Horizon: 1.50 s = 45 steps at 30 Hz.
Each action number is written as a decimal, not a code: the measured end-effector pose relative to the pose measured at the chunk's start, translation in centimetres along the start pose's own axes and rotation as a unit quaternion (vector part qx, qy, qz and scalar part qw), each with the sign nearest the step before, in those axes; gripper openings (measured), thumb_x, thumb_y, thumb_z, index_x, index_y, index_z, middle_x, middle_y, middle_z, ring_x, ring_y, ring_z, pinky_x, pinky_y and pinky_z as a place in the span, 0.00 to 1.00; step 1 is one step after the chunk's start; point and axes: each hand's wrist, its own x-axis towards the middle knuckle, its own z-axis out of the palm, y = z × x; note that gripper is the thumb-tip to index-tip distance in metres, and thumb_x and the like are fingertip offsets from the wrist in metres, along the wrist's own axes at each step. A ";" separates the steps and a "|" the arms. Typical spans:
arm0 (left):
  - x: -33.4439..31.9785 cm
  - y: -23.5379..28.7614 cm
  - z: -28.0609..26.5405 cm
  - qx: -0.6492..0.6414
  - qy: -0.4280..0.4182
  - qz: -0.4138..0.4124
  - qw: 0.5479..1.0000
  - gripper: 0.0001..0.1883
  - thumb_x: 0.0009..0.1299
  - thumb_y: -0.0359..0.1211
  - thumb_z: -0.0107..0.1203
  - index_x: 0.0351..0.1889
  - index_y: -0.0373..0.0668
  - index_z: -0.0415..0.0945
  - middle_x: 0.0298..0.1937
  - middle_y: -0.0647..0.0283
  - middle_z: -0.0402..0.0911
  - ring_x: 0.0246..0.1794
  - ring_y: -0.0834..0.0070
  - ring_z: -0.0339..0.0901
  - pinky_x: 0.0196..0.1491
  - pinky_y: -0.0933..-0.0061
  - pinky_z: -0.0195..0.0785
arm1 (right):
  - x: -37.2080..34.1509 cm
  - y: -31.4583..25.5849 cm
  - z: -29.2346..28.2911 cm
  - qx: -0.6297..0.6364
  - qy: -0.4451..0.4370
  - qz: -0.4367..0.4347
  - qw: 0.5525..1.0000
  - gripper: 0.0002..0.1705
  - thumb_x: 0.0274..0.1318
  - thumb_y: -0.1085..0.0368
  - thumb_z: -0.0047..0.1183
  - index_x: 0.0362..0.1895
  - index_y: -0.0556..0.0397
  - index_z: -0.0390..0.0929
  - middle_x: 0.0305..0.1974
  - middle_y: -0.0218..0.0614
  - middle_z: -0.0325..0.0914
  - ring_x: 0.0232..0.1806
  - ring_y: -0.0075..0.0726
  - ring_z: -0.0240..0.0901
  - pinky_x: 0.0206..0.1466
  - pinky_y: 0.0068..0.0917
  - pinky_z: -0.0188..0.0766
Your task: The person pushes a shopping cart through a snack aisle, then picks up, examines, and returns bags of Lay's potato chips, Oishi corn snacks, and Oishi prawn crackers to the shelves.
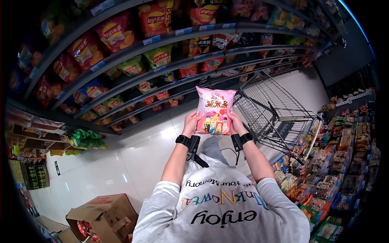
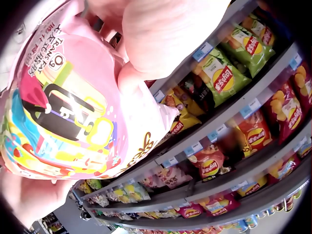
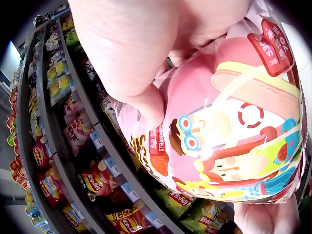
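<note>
While the bare left hand [image 1: 192, 122] at nine o'clock and bare right hand [image 1: 236, 122] at three have their fingers clamped on its sides, the puffy pink plastic snack bag [image 1: 216, 109] is held before grey metal shelves [image 1: 168, 35] toward twelve, a black wire shopping cart [image 1: 285, 128] beyond it toward three.

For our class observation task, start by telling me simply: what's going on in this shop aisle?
A person is holding up a pink snack bag with both hands, the left hand gripping one side and the right hand the other. Its printed front faces the head camera. Beyond it stand shelves of packaged snacks. A wire shopping cart stands to the right, and an open cardboard box sits at lower left.
</note>
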 end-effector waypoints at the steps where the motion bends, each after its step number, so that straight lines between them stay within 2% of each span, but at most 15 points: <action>1: 0.2 0.0 0.1 -0.006 -0.001 -0.003 1.000 0.14 0.68 0.35 0.55 0.47 0.36 0.75 0.41 0.64 0.81 0.36 0.83 0.76 0.39 0.82 0.69 | 0.5 0.2 -0.5 -0.006 -0.003 0.007 1.000 0.17 0.64 0.60 0.43 0.51 0.59 0.66 0.48 0.43 0.73 0.49 0.37 0.74 0.54 0.37 0.71; 7: 3.9 -0.1 1.8 0.058 0.006 0.022 0.998 0.18 0.68 0.33 0.55 0.53 0.34 0.70 0.43 0.58 0.80 0.38 0.77 0.77 0.41 0.77 0.71 | 1.4 -2.1 -1.0 0.036 -0.035 -0.008 0.999 0.18 0.61 0.60 0.48 0.51 0.58 0.69 0.49 0.39 0.74 0.49 0.31 0.72 0.53 0.30 0.70; 8: 4.7 0.5 2.8 0.066 0.011 0.028 0.997 0.20 0.67 0.34 0.55 0.54 0.35 0.69 0.44 0.58 0.80 0.39 0.77 0.77 0.41 0.77 0.71 | 1.7 -2.9 -1.4 0.007 -0.021 0.009 1.000 0.23 0.61 0.63 0.48 0.58 0.59 0.63 0.54 0.39 0.70 0.54 0.33 0.69 0.60 0.33 0.65; 12: 6.9 4.9 9.1 0.123 -0.055 0.067 0.989 0.24 0.68 0.34 0.55 0.60 0.36 0.64 0.49 0.59 0.77 0.45 0.77 0.76 0.50 0.78 0.67 | 5.2 -6.2 -2.7 -0.167 -0.036 -0.058 0.984 0.23 0.54 0.66 0.57 0.53 0.56 0.68 0.52 0.36 0.72 0.51 0.29 0.70 0.56 0.29 0.67; 18: 14.9 10.4 17.5 0.296 -0.132 0.244 0.914 0.42 0.46 0.28 0.71 0.60 0.36 0.60 0.54 0.57 0.74 0.54 0.68 0.72 0.57 0.69 0.63 | 9.8 -19.4 -0.8 -0.338 0.014 -0.174 0.925 0.22 0.49 0.66 0.62 0.49 0.57 0.72 0.44 0.33 0.78 0.44 0.24 0.73 0.49 0.24 0.69; 20: 15.6 14.8 21.2 0.361 -0.100 0.215 0.902 0.41 0.45 0.28 0.71 0.58 0.36 0.62 0.52 0.54 0.75 0.53 0.65 0.73 0.57 0.68 0.63 | 12.3 -24.0 -0.6 -0.307 -0.022 -0.209 0.928 0.25 0.43 0.72 0.63 0.48 0.59 0.70 0.41 0.34 0.78 0.41 0.26 0.74 0.49 0.25 0.70; 22: 17.6 17.9 24.2 0.415 -0.064 0.342 0.841 0.37 0.48 0.30 0.71 0.56 0.36 0.62 0.51 0.57 0.76 0.49 0.69 0.74 0.50 0.70 0.69 | 13.7 -29.3 0.8 -0.317 -0.028 -0.236 0.918 0.28 0.41 0.74 0.64 0.49 0.59 0.68 0.42 0.35 0.77 0.44 0.28 0.73 0.50 0.26 0.69; 24: 18.3 21.2 28.0 0.366 -0.079 0.421 0.826 0.36 0.50 0.31 0.70 0.56 0.36 0.63 0.52 0.57 0.75 0.51 0.69 0.73 0.52 0.69 0.68 | 16.6 -33.7 0.8 -0.409 0.014 -0.347 0.844 0.30 0.39 0.74 0.65 0.49 0.58 0.66 0.44 0.36 0.75 0.46 0.30 0.72 0.51 0.27 0.69; 27: 20.5 25.0 32.1 0.353 -0.063 0.473 0.805 0.33 0.54 0.30 0.68 0.55 0.37 0.63 0.50 0.57 0.76 0.50 0.70 0.74 0.52 0.69 0.67 | 18.7 -40.3 2.4 -0.397 -0.053 -0.401 0.824 0.34 0.37 0.71 0.68 0.52 0.56 0.65 0.46 0.35 0.75 0.48 0.30 0.71 0.51 0.27 0.68; 28: 20.1 26.2 33.1 0.332 -0.058 0.430 0.838 0.30 0.54 0.32 0.68 0.54 0.36 0.66 0.46 0.55 0.78 0.48 0.65 0.76 0.49 0.68 0.68 | 19.3 -42.0 2.9 -0.409 -0.068 -0.414 0.810 0.34 0.38 0.71 0.68 0.52 0.55 0.66 0.46 0.35 0.75 0.49 0.30 0.71 0.51 0.27 0.68; 31: 22.6 27.3 35.0 0.456 0.066 0.524 0.716 0.24 0.55 0.31 0.64 0.49 0.33 0.71 0.45 0.48 0.77 0.49 0.53 0.74 0.48 0.65 0.67 | 21.2 -44.8 3.1 -0.413 -0.101 -0.462 0.778 0.25 0.44 0.75 0.64 0.49 0.56 0.70 0.44 0.35 0.77 0.47 0.30 0.73 0.52 0.29 0.69; 33: 24.1 27.4 35.2 0.453 0.060 0.532 0.713 0.24 0.55 0.28 0.62 0.50 0.35 0.69 0.46 0.47 0.76 0.49 0.50 0.72 0.48 0.61 0.66 | 23.1 -45.6 2.6 -0.422 -0.100 -0.487 0.758 0.24 0.44 0.75 0.63 0.48 0.57 0.71 0.43 0.35 0.77 0.46 0.29 0.73 0.51 0.29 0.69; 39: 28.7 26.4 35.0 0.424 0.027 0.459 0.780 0.23 0.56 0.21 0.53 0.51 0.34 0.65 0.45 0.40 0.74 0.49 0.41 0.68 0.49 0.54 0.64 | 27.7 -45.8 0.2 -0.384 -0.111 -0.412 0.819 0.17 0.44 0.72 0.64 0.41 0.60 0.76 0.40 0.35 0.80 0.42 0.28 0.74 0.47 0.27 0.69; 43: 32.6 26.4 35.5 0.472 0.052 0.451 0.756 0.23 0.59 0.25 0.52 0.54 0.35 0.61 0.46 0.41 0.74 0.49 0.41 0.68 0.49 0.56 0.64 | 29.8 -47.0 -1.0 -0.415 -0.092 -0.420 0.802 0.15 0.45 0.70 0.64 0.39 0.62 0.76 0.38 0.36 0.80 0.41 0.29 0.74 0.46 0.28 0.68; 45: 33.8 26.2 35.5 0.503 0.078 0.395 0.765 0.21 0.61 0.28 0.51 0.53 0.36 0.62 0.46 0.42 0.74 0.49 0.42 0.68 0.49 0.56 0.65 | 31.2 -47.6 -1.1 -0.465 -0.081 -0.402 0.785 0.22 0.43 0.64 0.65 0.40 0.65 0.72 0.39 0.44 0.79 0.44 0.41 0.75 0.47 0.31 0.68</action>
